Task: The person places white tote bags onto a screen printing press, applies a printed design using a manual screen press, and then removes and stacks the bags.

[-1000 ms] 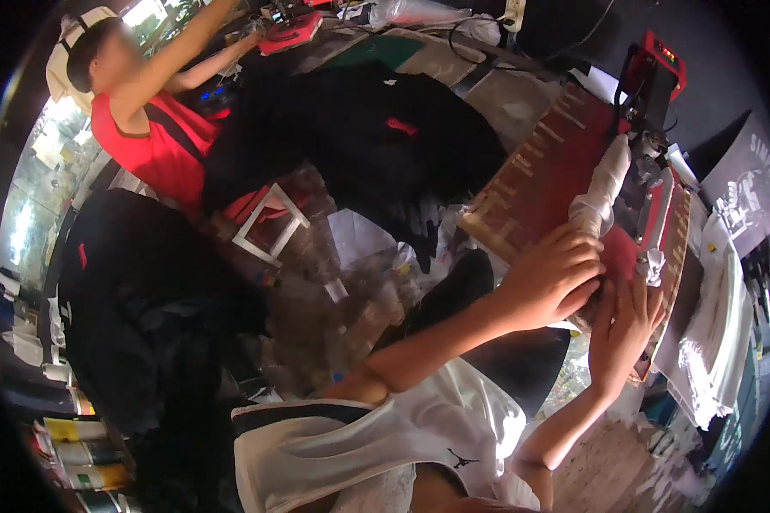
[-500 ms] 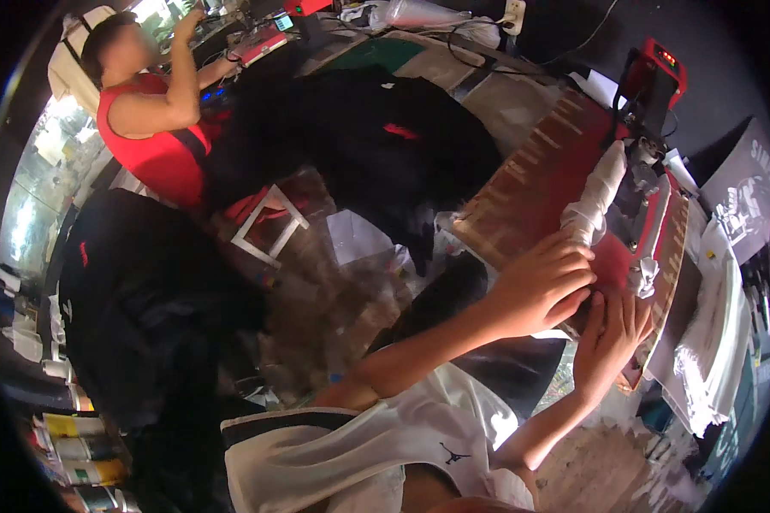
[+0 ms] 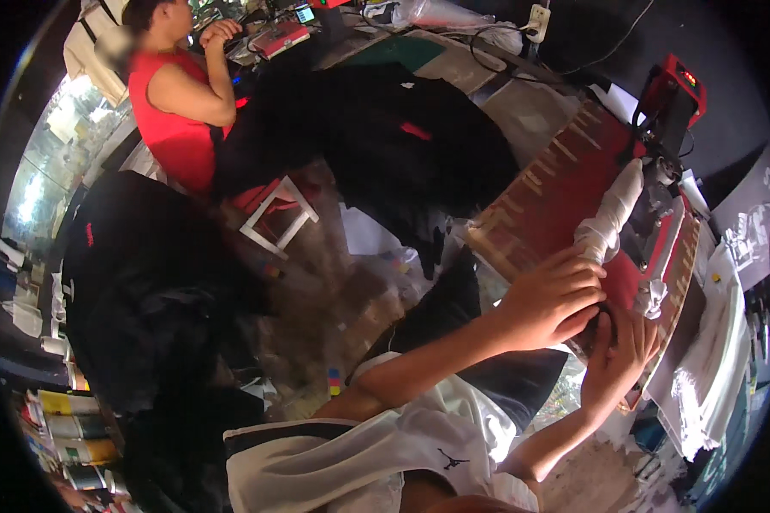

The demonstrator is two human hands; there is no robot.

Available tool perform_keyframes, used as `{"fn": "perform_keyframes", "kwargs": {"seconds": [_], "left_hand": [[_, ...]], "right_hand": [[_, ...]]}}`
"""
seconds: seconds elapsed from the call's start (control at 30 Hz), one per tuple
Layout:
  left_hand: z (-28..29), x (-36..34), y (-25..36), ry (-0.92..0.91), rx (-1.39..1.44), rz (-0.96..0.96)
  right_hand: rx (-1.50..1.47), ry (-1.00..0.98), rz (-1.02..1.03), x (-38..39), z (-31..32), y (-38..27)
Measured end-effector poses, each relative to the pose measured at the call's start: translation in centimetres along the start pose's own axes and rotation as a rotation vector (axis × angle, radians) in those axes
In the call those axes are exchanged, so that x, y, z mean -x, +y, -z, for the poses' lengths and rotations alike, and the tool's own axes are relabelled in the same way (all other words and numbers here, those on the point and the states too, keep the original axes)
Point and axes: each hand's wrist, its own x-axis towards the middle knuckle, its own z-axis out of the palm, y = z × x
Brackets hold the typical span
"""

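Note:
At the right, both of my hands work close together over the near edge of a red-topped board (image 3: 543,192). My left hand (image 3: 560,295) lies by the near end of a long white-wrapped bar (image 3: 612,205), its fingers bent and pressed together. My right hand (image 3: 620,350) is just below and to the right, fingers curled, with a slimmer white-wrapped bar (image 3: 654,278) beyond its fingertips. Between the hands shows a small dark patch (image 3: 604,318), partly hidden by my fingers; its kind is unclear. The bars join a metal mechanism near a red control box (image 3: 672,94) with a lit display.
Black garments (image 3: 411,145) cover the table ahead, and more black cloth (image 3: 150,291) hangs at the left. A white square frame (image 3: 280,218) lies between them. Another person in a red top (image 3: 175,111) is at the far left. Stacked sheets (image 3: 719,333) stand right of the board.
The scene has shifted slightly right and down in view. A dark patch now shows more plainly between my hands. The other person's raised arm has come down, hands now together.

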Motion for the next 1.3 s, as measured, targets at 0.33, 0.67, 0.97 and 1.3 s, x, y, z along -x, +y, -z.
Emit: {"fn": "perform_keyframes", "kwargs": {"seconds": [0.33, 0.67, 0.97, 1.3], "left_hand": [[-0.1, -0.2, -0.3, -0.019, 0.009, -0.006], [0.4, 0.0, -0.2, -0.028, -0.022, -0.011], [0.0, 0.0, -0.3, -0.024, 0.012, 0.017], [0.2, -0.1, -0.3, -0.021, 0.000, -0.010]], "right_hand": [[-0.089, -0.033, -0.011, -1.4, -0.1, -0.3], [-0.114, -0.039, -0.035, -1.1, -0.4, -0.9], [-0.093, 0.014, -0.022, -1.0, -0.6, -0.9], [-0.118, 0.018, -0.039, -1.1, -0.5, -1.1]]}}
